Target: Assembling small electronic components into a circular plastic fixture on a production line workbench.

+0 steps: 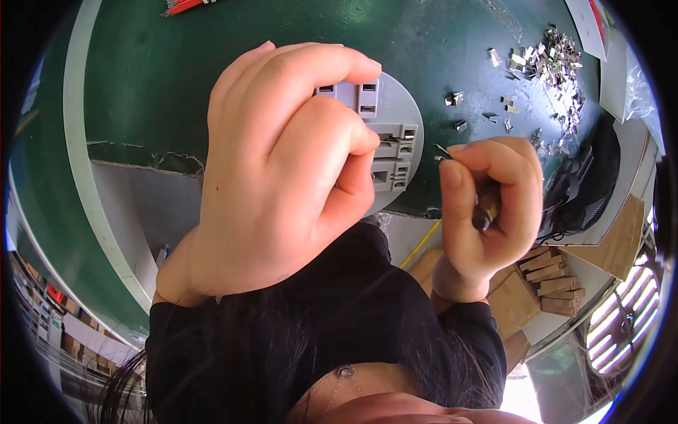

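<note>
My left hand [282, 155] is closed over a round grey disc [406, 102], its index fingertip against a grey plastic part on the disc. Whatever lies under its bent fingers is hidden. Several light grey plastic housings [399, 136] with rectangular slots sit on the disc, some partly covered by the hand. To the right of the disc, my right hand [494, 198] pinches a small shiny metal piece [441, 153] between thumb and index finger; its thin ends stick out toward the disc.
Loose metal clips [554, 63] lie heaped and scattered on the green table [162, 85] at the far right. A bundle of red wires [185, 6] lies at the far edge. A black bag [590, 187] is at the right, above cardboard pieces [558, 283].
</note>
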Action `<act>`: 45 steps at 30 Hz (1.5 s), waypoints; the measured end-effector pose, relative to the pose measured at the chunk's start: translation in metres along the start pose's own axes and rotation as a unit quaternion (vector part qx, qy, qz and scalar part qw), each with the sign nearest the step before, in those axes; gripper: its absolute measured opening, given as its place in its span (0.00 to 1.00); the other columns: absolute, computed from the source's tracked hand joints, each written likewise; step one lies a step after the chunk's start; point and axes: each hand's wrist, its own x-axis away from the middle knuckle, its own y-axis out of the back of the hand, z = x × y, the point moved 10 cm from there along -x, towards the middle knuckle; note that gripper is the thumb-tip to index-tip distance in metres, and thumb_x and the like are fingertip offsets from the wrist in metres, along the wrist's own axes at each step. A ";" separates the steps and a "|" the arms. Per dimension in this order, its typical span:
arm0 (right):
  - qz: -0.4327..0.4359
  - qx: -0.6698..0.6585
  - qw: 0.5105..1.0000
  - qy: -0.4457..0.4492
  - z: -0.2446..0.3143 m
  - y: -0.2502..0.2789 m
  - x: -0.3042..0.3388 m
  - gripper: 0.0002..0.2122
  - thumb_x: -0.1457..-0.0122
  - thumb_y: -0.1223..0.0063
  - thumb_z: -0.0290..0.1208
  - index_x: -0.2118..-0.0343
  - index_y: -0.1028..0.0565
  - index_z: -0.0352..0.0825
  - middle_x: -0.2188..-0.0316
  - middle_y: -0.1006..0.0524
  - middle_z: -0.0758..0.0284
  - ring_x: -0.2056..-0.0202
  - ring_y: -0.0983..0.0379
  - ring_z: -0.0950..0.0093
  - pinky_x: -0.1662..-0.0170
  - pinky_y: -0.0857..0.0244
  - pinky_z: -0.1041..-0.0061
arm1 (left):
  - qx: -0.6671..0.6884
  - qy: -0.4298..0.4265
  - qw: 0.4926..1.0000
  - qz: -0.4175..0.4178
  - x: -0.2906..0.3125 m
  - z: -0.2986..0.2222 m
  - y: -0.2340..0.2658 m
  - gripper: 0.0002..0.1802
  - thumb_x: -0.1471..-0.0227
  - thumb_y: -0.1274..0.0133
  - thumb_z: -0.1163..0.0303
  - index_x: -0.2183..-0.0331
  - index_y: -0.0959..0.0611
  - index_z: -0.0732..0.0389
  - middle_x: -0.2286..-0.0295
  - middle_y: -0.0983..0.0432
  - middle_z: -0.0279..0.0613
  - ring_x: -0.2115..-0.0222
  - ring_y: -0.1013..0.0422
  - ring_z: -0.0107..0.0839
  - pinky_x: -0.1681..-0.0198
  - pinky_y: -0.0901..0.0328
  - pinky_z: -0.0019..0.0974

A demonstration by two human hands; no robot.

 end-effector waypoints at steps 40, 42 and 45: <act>0.187 -0.500 0.845 0.025 0.008 0.000 -0.064 0.08 0.33 0.54 0.35 0.56 0.31 0.38 0.83 0.44 0.80 0.84 0.54 0.83 0.77 0.58 0.77 | 0.058 0.043 0.997 0.001 0.010 0.008 0.000 0.10 0.53 0.43 0.88 0.66 0.22 0.66 0.51 0.29 0.47 0.60 0.27 0.33 0.59 0.29 0.31; 0.191 -0.507 0.840 0.022 0.006 -0.001 -0.071 0.09 0.32 0.55 0.35 0.55 0.31 0.38 0.83 0.45 0.80 0.84 0.54 0.83 0.76 0.58 0.77 | 0.057 0.040 0.998 -0.006 0.009 0.009 0.000 0.10 0.53 0.43 0.87 0.67 0.22 0.66 0.50 0.29 0.47 0.58 0.27 0.33 0.59 0.29 0.31; 0.198 -0.518 0.832 0.015 0.014 -0.002 -0.060 0.09 0.31 0.57 0.36 0.55 0.31 0.37 0.83 0.45 0.79 0.84 0.54 0.83 0.76 0.58 0.77 | 0.017 0.011 1.000 0.013 -0.002 0.005 -0.002 0.10 0.53 0.42 0.87 0.67 0.22 0.66 0.50 0.29 0.47 0.57 0.27 0.33 0.59 0.29 0.31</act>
